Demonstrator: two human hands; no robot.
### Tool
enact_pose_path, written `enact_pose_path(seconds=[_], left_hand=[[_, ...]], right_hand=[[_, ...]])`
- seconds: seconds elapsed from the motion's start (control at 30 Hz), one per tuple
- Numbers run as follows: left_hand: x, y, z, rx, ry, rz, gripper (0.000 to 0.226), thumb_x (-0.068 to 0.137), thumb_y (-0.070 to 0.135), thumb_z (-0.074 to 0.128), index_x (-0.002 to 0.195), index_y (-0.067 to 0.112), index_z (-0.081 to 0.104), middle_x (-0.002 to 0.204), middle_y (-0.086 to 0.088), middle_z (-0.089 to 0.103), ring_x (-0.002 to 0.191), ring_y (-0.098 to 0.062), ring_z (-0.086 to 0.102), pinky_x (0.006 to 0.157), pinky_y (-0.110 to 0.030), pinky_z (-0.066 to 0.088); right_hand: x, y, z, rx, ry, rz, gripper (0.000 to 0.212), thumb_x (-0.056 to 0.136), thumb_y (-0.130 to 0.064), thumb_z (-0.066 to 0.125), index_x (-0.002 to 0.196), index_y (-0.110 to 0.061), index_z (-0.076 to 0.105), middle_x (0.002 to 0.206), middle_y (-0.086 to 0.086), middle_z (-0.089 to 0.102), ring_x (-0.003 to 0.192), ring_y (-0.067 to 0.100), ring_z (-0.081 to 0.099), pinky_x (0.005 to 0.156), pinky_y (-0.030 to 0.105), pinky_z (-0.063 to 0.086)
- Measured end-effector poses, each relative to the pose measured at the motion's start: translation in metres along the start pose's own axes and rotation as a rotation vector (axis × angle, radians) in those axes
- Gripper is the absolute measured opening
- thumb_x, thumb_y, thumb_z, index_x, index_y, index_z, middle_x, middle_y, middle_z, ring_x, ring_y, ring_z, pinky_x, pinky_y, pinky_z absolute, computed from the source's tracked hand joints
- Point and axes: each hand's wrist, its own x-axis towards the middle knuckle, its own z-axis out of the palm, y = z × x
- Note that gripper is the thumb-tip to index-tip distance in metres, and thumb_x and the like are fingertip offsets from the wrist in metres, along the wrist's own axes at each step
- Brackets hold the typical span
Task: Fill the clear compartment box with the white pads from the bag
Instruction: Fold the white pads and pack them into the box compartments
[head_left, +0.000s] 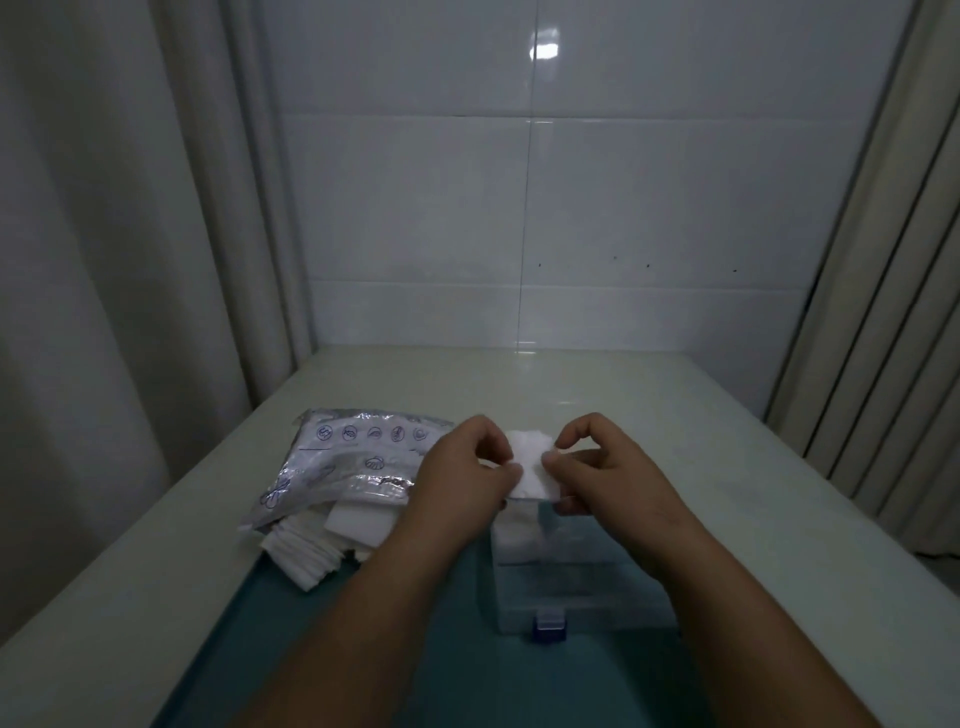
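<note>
Both hands hold one white pad (531, 462) above the far end of the clear compartment box (571, 582). My left hand (467, 478) pinches the pad's left edge and my right hand (597, 467) pinches its right edge. The box lies on a teal mat, its blue latch (549, 622) facing me, and a far-left compartment holds something white. To the left lies the shiny silver bag (348, 462) with blue printed icons. A loose heap of white pads (311, 551) spills from its open near end.
A pale table (727, 493) carries a teal mat (467, 675) under the box. A tiled wall stands behind the table. Curtains hang close on the left (130, 260) and right (893, 312) sides.
</note>
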Motion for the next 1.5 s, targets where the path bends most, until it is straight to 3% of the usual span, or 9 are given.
enact_pose_path(seconds=[0.07, 0.17, 0.3, 0.37, 0.6, 0.8, 1.13, 1.5], left_hand=[[0.001, -0.003, 0.005, 0.037, -0.001, -0.001, 0.018, 0.082, 0.008, 0.067, 0.072, 0.020, 0.058, 0.077, 0.003, 0.065, 0.062, -0.014, 0.062, 0.067, -0.041, 0.059], [-0.001, -0.008, 0.006, 0.137, 0.020, 0.017, 0.020, 0.083, 0.011, 0.064, 0.071, 0.027, 0.059, 0.077, 0.006, 0.067, 0.070, -0.013, 0.065, 0.073, -0.036, 0.057], [-0.005, -0.016, 0.004, 0.232, 0.014, 0.029, 0.017, 0.086, 0.013, 0.063, 0.080, 0.029, 0.060, 0.085, 0.010, 0.066, 0.078, -0.004, 0.061, 0.067, -0.009, 0.044], [-0.006, -0.018, 0.002, 0.256, 0.024, 0.030, 0.015, 0.086, 0.014, 0.064, 0.083, 0.029, 0.062, 0.087, 0.011, 0.066, 0.079, -0.002, 0.060, 0.063, -0.003, 0.038], [-0.004, -0.020, 0.004, 0.301, 0.040, 0.039, 0.014, 0.088, 0.015, 0.062, 0.096, 0.024, 0.070, 0.095, 0.008, 0.069, 0.083, -0.004, 0.059, 0.065, -0.006, 0.038], [-0.006, -0.020, 0.007, 0.373, 0.042, 0.053, 0.016, 0.090, 0.012, 0.055, 0.098, 0.022, 0.066, 0.103, 0.003, 0.068, 0.094, -0.012, 0.060, 0.082, -0.024, 0.046], [-0.006, -0.023, 0.010, 0.420, 0.026, 0.065, 0.013, 0.090, 0.014, 0.055, 0.095, 0.023, 0.063, 0.098, 0.000, 0.066, 0.089, -0.016, 0.059, 0.080, -0.030, 0.048], [-0.004, -0.025, 0.010, 0.434, 0.025, 0.063, 0.017, 0.090, 0.014, 0.053, 0.098, 0.024, 0.063, 0.098, -0.001, 0.064, 0.089, -0.017, 0.057, 0.074, -0.026, 0.042]], right_hand=[[0.002, 0.003, 0.001, -0.024, 0.027, -0.002, 0.018, 0.087, -0.017, 0.067, 0.097, -0.021, 0.052, 0.083, 0.007, 0.069, 0.073, 0.020, 0.067, 0.069, 0.032, 0.061], [0.005, 0.007, 0.006, -0.120, 0.058, -0.027, 0.016, 0.086, -0.015, 0.069, 0.091, -0.019, 0.054, 0.082, 0.007, 0.068, 0.074, 0.019, 0.067, 0.069, 0.032, 0.060], [0.011, 0.016, 0.012, -0.292, 0.038, -0.091, 0.012, 0.084, -0.019, 0.070, 0.077, -0.027, 0.063, 0.080, -0.005, 0.068, 0.076, 0.013, 0.065, 0.077, 0.040, 0.059], [0.012, 0.018, 0.014, -0.327, 0.018, -0.097, 0.011, 0.085, -0.022, 0.069, 0.078, -0.029, 0.064, 0.081, -0.009, 0.068, 0.077, 0.010, 0.064, 0.080, 0.039, 0.058], [0.017, 0.023, 0.019, -0.348, 0.021, -0.084, 0.013, 0.089, -0.035, 0.060, 0.077, -0.029, 0.061, 0.078, -0.007, 0.066, 0.076, 0.014, 0.064, 0.078, 0.044, 0.057], [0.018, 0.025, 0.020, -0.332, -0.003, -0.056, 0.010, 0.086, -0.028, 0.067, 0.077, -0.030, 0.062, 0.083, -0.006, 0.068, 0.078, 0.014, 0.065, 0.080, 0.043, 0.057], [0.018, 0.026, 0.021, -0.389, -0.017, -0.040, 0.014, 0.085, -0.024, 0.071, 0.077, -0.031, 0.061, 0.084, -0.006, 0.067, 0.075, 0.012, 0.064, 0.078, 0.038, 0.058], [0.016, 0.024, 0.022, -0.390, -0.030, -0.025, 0.013, 0.086, -0.023, 0.068, 0.077, -0.030, 0.062, 0.083, -0.007, 0.067, 0.075, 0.012, 0.064, 0.079, 0.039, 0.058]])
